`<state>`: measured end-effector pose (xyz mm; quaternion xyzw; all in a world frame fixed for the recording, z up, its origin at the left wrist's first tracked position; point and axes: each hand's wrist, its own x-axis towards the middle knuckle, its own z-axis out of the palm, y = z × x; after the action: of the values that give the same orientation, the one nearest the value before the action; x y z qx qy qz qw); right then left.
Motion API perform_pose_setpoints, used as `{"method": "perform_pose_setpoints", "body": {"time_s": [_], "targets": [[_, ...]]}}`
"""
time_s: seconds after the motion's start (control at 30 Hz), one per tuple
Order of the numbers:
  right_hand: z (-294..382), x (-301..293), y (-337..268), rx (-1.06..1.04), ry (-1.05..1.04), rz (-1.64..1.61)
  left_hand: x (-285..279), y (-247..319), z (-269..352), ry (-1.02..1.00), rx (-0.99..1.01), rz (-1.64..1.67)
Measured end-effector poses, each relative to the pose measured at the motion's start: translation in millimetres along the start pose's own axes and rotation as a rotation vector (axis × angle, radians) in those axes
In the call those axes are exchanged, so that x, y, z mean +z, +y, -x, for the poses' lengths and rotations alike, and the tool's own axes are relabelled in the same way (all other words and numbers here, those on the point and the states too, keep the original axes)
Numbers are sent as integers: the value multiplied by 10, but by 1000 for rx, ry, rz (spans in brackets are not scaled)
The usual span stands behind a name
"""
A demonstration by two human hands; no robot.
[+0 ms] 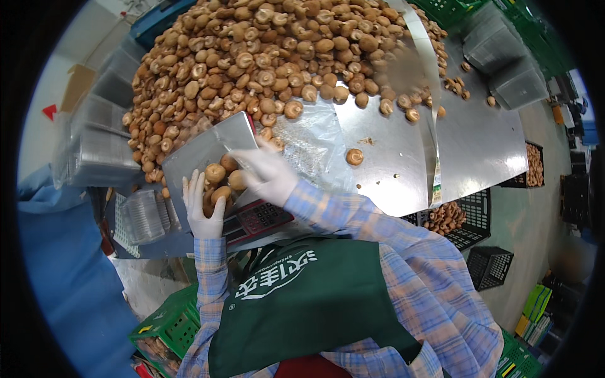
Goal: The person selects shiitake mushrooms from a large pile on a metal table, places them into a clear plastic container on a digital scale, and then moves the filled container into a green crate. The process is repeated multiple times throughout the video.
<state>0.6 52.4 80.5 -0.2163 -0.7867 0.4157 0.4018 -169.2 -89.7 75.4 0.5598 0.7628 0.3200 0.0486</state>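
Note:
Several brown mushrooms (221, 192) are grouped on the metal plate of a digital scale (182, 163), whose keypad faces me. My left hand (203, 203), in a white glove, rests against the near left side of the group with fingers spread. My right hand (267, 172), gloved too and blurred, is at the group's right side, over the scale's edge; whether its fingers hold a mushroom cannot be told. Behind the scale lies a large heap of mushrooms (255, 61). A clear plastic sheet (316, 141) lies right of the scale, and a single mushroom (354, 157) sits on the metal table (387, 175).
Stacked clear plastic trays stand at the left (104, 146) and back right (517, 85); smaller clear containers (144, 217) lie left of the scale. A printed strip (434, 156) crosses the table. Black crates (477, 212) with mushrooms stand below its right edge, a green crate (170, 326) at lower left.

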Motion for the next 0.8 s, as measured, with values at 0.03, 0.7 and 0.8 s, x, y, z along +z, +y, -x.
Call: {"method": "perform_pose_setpoints", "body": {"time_s": [0.03, 0.7, 0.8], "targets": [[49, -273, 32, 178, -72, 92, -8, 33, 18, 3, 8, -24], [1664, -3066, 528, 912, 454, 595, 93, 364, -259, -59, 40, 75], [1392, -2916, 1616, 711, 423, 706, 97, 359, -274, -23, 0, 57]]}}
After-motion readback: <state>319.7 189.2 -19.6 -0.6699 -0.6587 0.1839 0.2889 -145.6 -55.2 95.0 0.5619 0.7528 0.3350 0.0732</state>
